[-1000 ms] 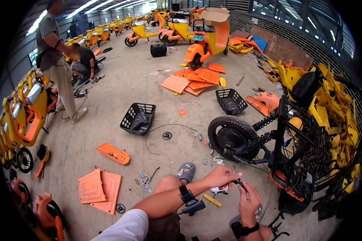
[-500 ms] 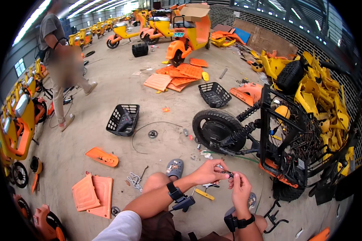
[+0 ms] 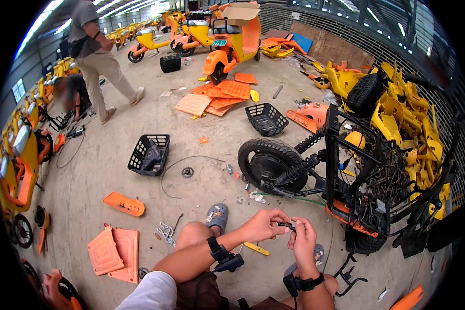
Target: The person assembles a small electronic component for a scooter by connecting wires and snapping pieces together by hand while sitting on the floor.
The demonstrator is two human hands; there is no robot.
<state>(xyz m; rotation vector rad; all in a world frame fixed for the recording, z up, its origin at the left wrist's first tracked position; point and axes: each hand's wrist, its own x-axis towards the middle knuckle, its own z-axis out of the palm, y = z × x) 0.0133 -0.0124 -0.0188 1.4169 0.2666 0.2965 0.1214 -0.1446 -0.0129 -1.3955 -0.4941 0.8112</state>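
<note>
Both my hands are raised over my knees, and a small black rod-like part lies between them. Thumb and fingers of my left hand pinch one end of it. My right hand grips the other end with its fingertips. What kind of part it is I cannot make out. Beyond my hands stands a stripped scooter frame with its black rear wheel towards me. On the floor just below my hands lies a yellow strip-shaped piece.
Black baskets stand ahead, one holding a dark power tool. Orange panels lie at left, more farther ahead. Yellow covers are heaped at right. A co-worker walks at far left; another person crouches behind. Scooters line the left.
The co-worker at far left has stepped to the right, and a crouching person now shows behind. My view has shifted slightly. My hands remain together on the small black part.
</note>
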